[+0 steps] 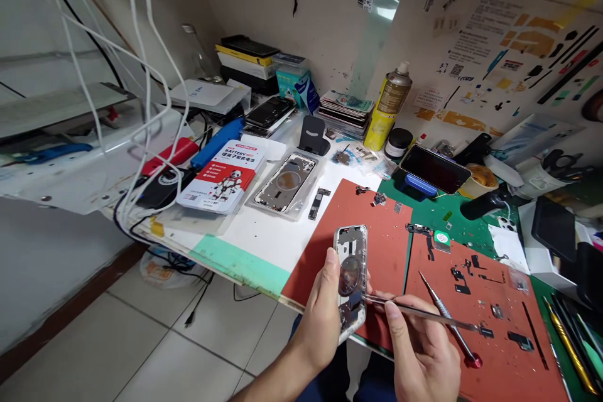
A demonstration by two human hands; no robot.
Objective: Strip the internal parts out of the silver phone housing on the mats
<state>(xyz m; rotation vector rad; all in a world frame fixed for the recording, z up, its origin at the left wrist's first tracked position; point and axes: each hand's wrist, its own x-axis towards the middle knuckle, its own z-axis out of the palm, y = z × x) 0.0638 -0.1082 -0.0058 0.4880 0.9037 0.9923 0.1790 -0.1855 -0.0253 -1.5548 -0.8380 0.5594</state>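
My left hand [323, 308] grips an opened phone housing [352, 264] by its long edge, tilted up above the front of the bench. The inside of the housing faces me, with a round charging coil [350, 275] in its middle. My right hand [421, 345] pinches a long, thin metal tool [424, 313]. The tip of that tool meets the right edge of the housing; whether it is tweezers or a pry bar I cannot tell. A screwdriver [450, 317] with a red end lies on the red-brown mat [372, 226] just beyond my right hand.
Small phone parts [464, 273] lie scattered on the mat. A second phone housing [287, 182] rests in a clear tray beside a battery box [221, 176]. White cables [146, 75] hang at left. A phone [436, 168] leans on a blue stand, near a spray can [389, 107].
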